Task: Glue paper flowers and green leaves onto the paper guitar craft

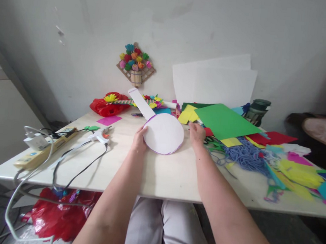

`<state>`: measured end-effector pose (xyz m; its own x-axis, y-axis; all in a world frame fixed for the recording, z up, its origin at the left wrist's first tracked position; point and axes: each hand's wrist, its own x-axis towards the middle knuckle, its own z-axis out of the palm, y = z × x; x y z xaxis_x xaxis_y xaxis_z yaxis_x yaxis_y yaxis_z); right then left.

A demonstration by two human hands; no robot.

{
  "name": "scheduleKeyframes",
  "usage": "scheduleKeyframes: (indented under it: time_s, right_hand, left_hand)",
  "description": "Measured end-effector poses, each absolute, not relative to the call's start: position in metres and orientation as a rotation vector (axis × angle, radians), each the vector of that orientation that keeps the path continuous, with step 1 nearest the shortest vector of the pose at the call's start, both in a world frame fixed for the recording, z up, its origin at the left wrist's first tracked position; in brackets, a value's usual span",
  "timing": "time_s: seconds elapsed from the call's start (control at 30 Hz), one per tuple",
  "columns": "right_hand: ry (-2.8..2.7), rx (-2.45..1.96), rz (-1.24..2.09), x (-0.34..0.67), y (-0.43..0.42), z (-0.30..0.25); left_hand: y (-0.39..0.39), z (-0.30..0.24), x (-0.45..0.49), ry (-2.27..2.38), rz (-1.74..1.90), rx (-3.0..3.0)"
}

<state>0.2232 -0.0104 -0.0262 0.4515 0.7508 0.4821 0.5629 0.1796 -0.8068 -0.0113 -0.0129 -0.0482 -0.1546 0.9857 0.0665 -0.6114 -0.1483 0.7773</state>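
A white round paper cutout with a purple edge (164,133) and a long handle-like strip lies on the white table (160,176) in front of me. My left hand (139,141) grips its left rim, fingers curled under the edge. My right hand (196,134) rests on the table just right of the circle, knuckles up and fingers bent, beside a green sheet (224,121) and a yellow sheet (188,114). I cannot make out anything in the right hand.
Coloured paper scraps, blue yarn (245,156) and green scissors (215,145) crowd the right side. A power strip (45,150), cables and a glue gun (100,135) lie left. White sheets (213,82), a flower craft (136,66) and a red bag (109,106) sit at the wall.
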Motion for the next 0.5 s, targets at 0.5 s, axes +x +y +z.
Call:
scheduleKeyframes:
  time_s: [0.5]
  right_hand:
    - [-1.001,-0.919,1.276,0.203,-0.008,-0.040]
  left_hand:
    - [-0.016,-0.043,-0.009,0.687,1.565,0.573]
